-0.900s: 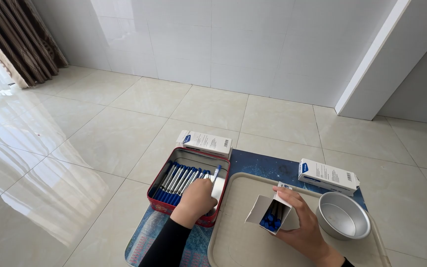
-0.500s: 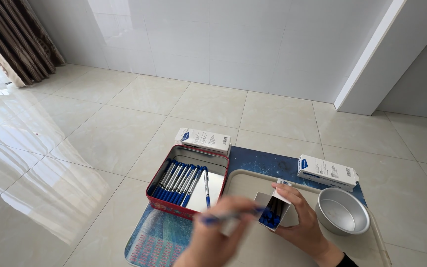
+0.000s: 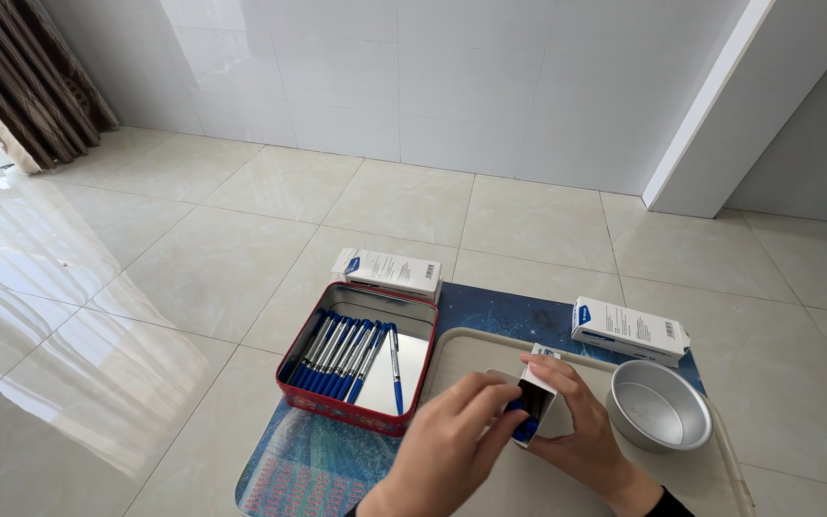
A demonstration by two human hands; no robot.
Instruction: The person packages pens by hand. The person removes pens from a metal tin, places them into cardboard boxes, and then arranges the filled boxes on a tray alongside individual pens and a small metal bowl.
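Note:
My right hand (image 3: 581,436) grips a small white open-ended box (image 3: 540,394) over the beige tray (image 3: 466,352). My left hand (image 3: 452,445) pinches a blue pen (image 3: 521,423) at the mouth of that box, most of the pen hidden by my fingers and the box. To the left a red tin (image 3: 337,407) holds a row of several blue pens (image 3: 342,347), with one lying apart on its shiny bottom.
A round metal bowl (image 3: 658,410) sits on the tray's right side. Two closed white boxes lie nearby: one (image 3: 387,271) behind the tin, one (image 3: 629,330) behind the bowl. Everything rests on a low blue patterned table (image 3: 500,306) over a tiled floor.
My left hand lifted a blue pen out of the red tin, carried it right and brought it to the open box in my right hand.

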